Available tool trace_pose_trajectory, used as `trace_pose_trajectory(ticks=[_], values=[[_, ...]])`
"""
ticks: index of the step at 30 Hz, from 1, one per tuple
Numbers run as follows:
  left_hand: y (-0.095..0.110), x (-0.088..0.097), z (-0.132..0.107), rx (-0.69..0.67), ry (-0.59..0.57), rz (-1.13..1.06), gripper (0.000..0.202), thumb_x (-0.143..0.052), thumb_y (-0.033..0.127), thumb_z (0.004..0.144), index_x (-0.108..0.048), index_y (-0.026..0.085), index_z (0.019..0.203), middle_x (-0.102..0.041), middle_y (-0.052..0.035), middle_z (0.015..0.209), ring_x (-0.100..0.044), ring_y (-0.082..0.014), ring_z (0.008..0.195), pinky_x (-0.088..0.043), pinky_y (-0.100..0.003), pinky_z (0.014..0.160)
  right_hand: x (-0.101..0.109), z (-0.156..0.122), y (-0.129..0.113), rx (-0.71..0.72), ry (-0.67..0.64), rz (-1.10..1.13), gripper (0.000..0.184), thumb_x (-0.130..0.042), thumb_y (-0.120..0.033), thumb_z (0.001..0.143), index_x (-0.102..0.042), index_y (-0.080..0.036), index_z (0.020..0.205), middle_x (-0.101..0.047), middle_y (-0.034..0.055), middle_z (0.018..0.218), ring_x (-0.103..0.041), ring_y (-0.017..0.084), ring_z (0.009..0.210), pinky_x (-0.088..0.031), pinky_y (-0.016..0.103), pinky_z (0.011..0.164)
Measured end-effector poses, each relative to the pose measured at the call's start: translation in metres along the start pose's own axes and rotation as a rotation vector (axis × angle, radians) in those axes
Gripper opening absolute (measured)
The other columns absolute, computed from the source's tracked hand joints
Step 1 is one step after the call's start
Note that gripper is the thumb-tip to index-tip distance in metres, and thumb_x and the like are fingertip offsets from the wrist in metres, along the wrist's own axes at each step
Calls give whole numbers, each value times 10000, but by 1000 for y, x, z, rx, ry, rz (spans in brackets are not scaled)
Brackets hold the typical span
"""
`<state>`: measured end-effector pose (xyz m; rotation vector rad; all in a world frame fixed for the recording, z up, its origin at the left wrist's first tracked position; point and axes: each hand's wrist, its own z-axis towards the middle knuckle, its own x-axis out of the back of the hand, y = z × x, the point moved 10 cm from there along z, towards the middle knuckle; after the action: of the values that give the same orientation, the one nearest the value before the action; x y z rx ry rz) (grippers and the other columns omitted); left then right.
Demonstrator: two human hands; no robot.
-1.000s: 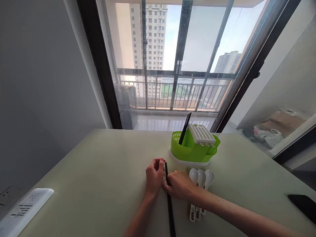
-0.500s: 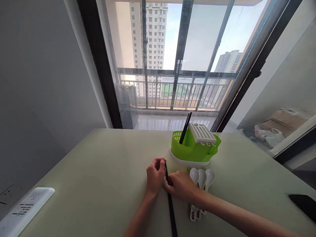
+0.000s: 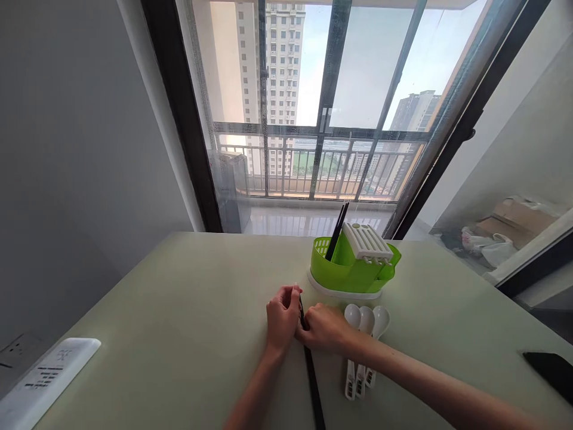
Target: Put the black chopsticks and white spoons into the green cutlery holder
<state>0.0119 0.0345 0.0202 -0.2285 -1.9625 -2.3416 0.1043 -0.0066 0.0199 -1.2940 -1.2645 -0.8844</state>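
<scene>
Black chopsticks run lengthwise toward me along the table, their far ends between my two hands. My left hand is closed around the far tip, fingers curled and thumb up. Just nearer to me, my right hand grips the same chopsticks from the right; how many there are I cannot tell. Under and beside my right forearm lie three white spoons, bowls pointing away from me. Behind them stands a green utensil holder with a white slotted top. More black chopsticks lean in its left compartment.
A white power strip-like object lies at the table's left edge. A black flat object rests at the right edge. The pale table ends before a glass sliding door.
Hardly anything differs. My right hand and forearm have shifted very slightly up, while the hold on the chopsticks stays the same.
</scene>
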Motion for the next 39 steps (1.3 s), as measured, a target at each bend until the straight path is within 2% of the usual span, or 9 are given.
trace_pose_trajectory(ticks=[5, 11, 16, 20, 24, 29, 34, 39], values=[[-2, 0, 0, -9, 3, 8, 402, -536, 531, 933, -724, 182, 863, -579, 36, 531, -546, -139, 509, -433, -243, 555, 2, 3, -1, -9, -29, 6, 470, -472, -450, 911, -840, -177, 805, -804, 154, 785, -743, 261, 649, -354, 287, 502], [1, 1, -1, -20, 17, 13, 408, -538, 537, 931, -727, 185, 850, -592, 27, 552, -548, -143, 522, -426, -245, 551, 3, 9, -3, 3, -30, 8, 405, -522, -422, 887, -832, -177, 796, -802, 142, 771, -748, 268, 667, -388, 276, 514], [1, 1, 0, -5, 17, 11, 417, -536, 552, 930, -720, 187, 849, -572, 35, 531, -542, -146, 509, -425, -252, 552, -1, 11, -2, 18, -35, 19, 350, -563, -383, 876, -812, -187, 727, -765, 109, 648, -735, 255, 632, -380, 268, 501], [2, 1, -1, 1, 7, -16, 409, -537, 548, 932, -709, 187, 850, -558, 44, 519, -532, -141, 497, -427, -250, 555, 1, 8, -1, 14, -20, 35, 361, -565, -389, 882, -804, -182, 709, -772, 115, 671, -733, 249, 645, -383, 270, 521], [4, 2, -2, 13, 9, -47, 401, -548, 540, 928, -699, 181, 835, -572, 37, 537, -535, -136, 512, -432, -245, 568, 3, 5, 0, 14, 0, 77, 358, -560, -349, 867, -785, -167, 657, -774, 132, 685, -705, 232, 607, -354, 281, 524], [1, 0, -2, 40, 0, -131, 399, -565, 547, 922, -685, 172, 854, -556, 42, 546, -513, -126, 500, -423, -237, 536, 5, 0, 10, 25, 10, 186, 351, -549, -284, 858, -715, -167, 573, -721, 70, 565, -606, 158, 485, -281, 262, 472], [-4, -4, -1, 40, -26, -167, 398, -565, 567, 933, -652, 179, 929, -635, 16, 654, -580, -141, 576, -479, -250, 601, 32, -8, 15, 95, 76, 294, 383, -454, -250, 919, -596, -187, 569, -593, -24, 441, -518, 101, 425, -303, 216, 480], [6, -26, -7, 21, -269, -143, 532, -526, 683, 907, -740, 196, 888, -726, -44, 772, -649, -187, 715, -498, -267, 663, 78, -20, 18, 118, 263, 273, 349, -476, -290, 910, -514, -208, 572, -554, -21, 509, -426, 107, 493, -262, 259, 535]])
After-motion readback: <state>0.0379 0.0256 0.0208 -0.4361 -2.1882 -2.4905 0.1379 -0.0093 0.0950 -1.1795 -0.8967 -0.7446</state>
